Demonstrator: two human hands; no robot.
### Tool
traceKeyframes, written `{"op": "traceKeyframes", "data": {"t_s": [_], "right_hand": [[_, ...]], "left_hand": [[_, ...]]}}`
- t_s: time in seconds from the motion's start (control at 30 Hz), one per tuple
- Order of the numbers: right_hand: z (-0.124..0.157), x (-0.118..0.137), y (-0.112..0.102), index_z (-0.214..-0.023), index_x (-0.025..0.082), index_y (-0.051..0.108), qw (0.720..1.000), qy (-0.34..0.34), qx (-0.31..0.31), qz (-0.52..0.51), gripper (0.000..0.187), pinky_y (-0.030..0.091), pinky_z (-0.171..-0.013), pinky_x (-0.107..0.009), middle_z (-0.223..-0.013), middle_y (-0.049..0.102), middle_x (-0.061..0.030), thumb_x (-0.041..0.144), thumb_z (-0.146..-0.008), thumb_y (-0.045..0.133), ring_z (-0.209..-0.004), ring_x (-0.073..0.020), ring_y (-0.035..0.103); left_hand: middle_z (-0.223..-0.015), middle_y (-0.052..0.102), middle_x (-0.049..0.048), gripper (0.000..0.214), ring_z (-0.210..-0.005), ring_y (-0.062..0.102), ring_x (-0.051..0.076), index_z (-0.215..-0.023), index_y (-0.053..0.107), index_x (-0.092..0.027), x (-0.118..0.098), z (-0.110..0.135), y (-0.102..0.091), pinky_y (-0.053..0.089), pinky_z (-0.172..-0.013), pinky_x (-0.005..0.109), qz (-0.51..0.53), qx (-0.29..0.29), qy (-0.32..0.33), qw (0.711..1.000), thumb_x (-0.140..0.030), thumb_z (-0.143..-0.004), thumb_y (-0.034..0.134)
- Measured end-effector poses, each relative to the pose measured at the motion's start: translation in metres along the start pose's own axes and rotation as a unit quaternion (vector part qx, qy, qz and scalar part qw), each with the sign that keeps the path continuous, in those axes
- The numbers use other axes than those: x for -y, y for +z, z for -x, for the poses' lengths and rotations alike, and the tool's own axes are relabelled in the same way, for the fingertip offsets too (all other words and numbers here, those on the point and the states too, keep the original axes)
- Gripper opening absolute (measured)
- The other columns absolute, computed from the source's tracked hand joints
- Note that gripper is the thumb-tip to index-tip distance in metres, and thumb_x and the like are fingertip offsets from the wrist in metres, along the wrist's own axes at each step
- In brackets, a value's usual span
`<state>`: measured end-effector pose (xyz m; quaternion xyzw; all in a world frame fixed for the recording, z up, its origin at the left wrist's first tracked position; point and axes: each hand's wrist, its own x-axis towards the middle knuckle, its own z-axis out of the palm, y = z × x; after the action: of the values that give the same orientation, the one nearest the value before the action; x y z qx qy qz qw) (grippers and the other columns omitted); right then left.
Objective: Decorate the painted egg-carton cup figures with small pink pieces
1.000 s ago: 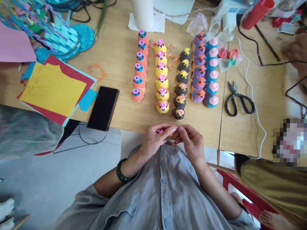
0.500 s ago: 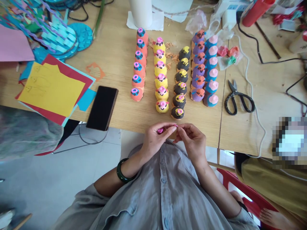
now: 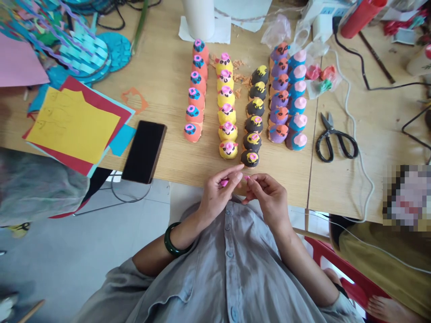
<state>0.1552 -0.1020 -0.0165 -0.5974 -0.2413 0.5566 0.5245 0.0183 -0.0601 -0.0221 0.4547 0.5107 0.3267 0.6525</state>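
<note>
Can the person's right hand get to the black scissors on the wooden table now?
Probably yes. The black metal scissors lie on the bare wooden table to the right of the right hand, nothing between. But its fingers pinch a small pink clay bit.

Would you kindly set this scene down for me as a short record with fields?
Left hand: pinches a pink clay lump at the table edge
Right hand: pinches a small pink bit, apart from the lump
Nearest figure: black clay figure, just beyond the fingertips
Table: five rows of clay figures
Left of rows: phone, coloured paper sheets
Right of rows: scissors
</note>
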Motion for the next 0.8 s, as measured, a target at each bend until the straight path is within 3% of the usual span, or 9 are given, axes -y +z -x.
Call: {"op": "traceKeyframes", "data": {"t_s": [0.2, 0.4, 0.53, 0.8], "right_hand": [[0.0, 0.0, 0.0, -0.083, 0.019, 0.069, 1.0, 0.014, 0.008, -0.012, 0.033, 0.06, -0.044, -0.025, -0.065, 0.064, 0.0033, 0.048, -0.074, 0.083, -0.049, -0.0102, 0.058], [-0.001, -0.002, 0.0, -0.084, 0.018, 0.07, 1.0, 0.009, 0.007, -0.009, 0.031, 0.06, -0.045, -0.025, -0.065, 0.064, 0.0032, 0.047, -0.078, 0.081, -0.048, -0.0098, 0.059], [-0.001, 0.0, 0.0, -0.082, 0.018, 0.07, 1.0, 0.008, -0.003, -0.015, 0.03, 0.06, -0.045, -0.026, -0.064, 0.064, 0.0028, 0.046, -0.078, 0.081, -0.048, -0.0099, 0.058], [0.0, 0.0, -0.001, -0.081, 0.017, 0.069, 0.999, 0.02, 0.012, -0.023, 0.031, 0.061, -0.045, -0.024, -0.067, 0.065, 0.0016, 0.046, -0.079, 0.08, -0.05, -0.0093, 0.059]], "left_hand": [[-0.077, 0.073, 0.0027, 0.019, -0.062, 0.056, 0.011, -0.087, 0.08, -0.019, -0.004, -0.003, 0.001, 0.04, -0.049, 0.02, -0.053, -0.004, 0.037, 0.998, -0.037, -0.085, 0.074], [-0.076, 0.07, 0.0026, 0.024, -0.062, 0.055, 0.01, -0.088, 0.081, -0.019, -0.004, -0.002, 0.003, 0.042, -0.05, 0.02, -0.037, -0.009, 0.016, 0.999, -0.042, -0.086, 0.072], [-0.072, 0.061, 0.0002, 0.036, -0.055, 0.046, 0.006, -0.099, 0.081, -0.019, -0.001, -0.001, 0.001, 0.035, -0.045, 0.017, 0.036, 0.008, -0.036, 0.999, -0.05, -0.088, 0.069], [-0.067, 0.062, -0.0011, 0.034, -0.05, 0.044, 0.003, -0.092, 0.081, -0.018, 0.005, -0.004, 0.0, 0.032, -0.043, 0.014, 0.099, 0.03, -0.09, 0.99, -0.048, -0.078, 0.081]]}}
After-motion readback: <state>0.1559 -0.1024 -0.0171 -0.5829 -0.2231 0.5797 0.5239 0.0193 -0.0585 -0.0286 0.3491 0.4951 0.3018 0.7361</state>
